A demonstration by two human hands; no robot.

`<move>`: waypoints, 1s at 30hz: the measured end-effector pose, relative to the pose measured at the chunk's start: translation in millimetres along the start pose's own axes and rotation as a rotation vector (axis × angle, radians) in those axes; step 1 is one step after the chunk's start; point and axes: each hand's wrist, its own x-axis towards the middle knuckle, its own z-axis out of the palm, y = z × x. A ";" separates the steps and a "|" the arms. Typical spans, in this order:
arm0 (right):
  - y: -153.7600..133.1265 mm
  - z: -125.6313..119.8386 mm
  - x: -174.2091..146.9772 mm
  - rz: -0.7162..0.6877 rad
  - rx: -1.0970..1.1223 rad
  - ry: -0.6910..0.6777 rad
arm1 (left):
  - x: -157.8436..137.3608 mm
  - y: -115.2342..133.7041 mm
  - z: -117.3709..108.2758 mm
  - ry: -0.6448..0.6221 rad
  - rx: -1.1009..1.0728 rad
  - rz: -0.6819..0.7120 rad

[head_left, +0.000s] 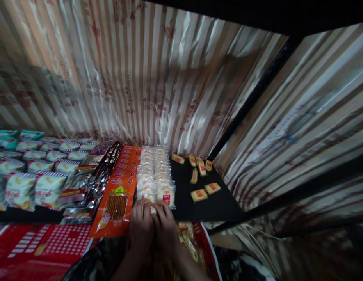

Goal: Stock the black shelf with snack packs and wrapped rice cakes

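My left hand (141, 220) and my right hand (166, 221) are close together at the front edge of the black shelf, fingers curled over a small clear cracker packet (153, 210). Most of that packet is hidden under the fingers. Right behind it, two rows of round pale crackers in clear packets (154, 168) run back toward the wall. One front packet with a red label (166, 198) lies just past my right fingertips. To the left of my left hand are overlapping orange snack bags (116, 203), the front one hanging over the shelf edge.
Yellow wrapped snacks (199, 194) lie scattered on the black shelf (210, 210) at right. Dark shiny bags (96, 171) and white puffed bags (49, 187) fill the left. Below are red baskets (49, 242), the right one holding yellow packets (189, 244). Black metal bars (254, 95) frame the right side.
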 end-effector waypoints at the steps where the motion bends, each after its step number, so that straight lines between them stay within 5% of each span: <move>1: 0.3 -0.3 -1.1 0.002 0.001 0.002 | -1.5 -0.1 0.4 0.003 0.005 0.004; 8: 16.3 -29.2 9.7 -0.031 0.028 0.134 | 2.1 -4.5 -7.3 0.040 -0.046 0.030; 14: 55.9 -70.0 96.1 0.005 0.031 0.213 | 92.3 -9.6 -10.9 -0.038 -0.166 -0.007; 22: 130.2 -69.5 235.3 0.137 -0.125 0.013 | 231.6 -35.2 71.0 -0.351 -0.051 0.050; 25: 143.2 -64.1 275.7 0.258 -0.266 -0.154 | 260.6 -51.1 102.4 -0.433 0.021 0.044; 30: 152.7 -47.5 319.9 0.273 -0.280 -0.230 | 287.5 -66.3 139.5 -0.537 0.028 -0.024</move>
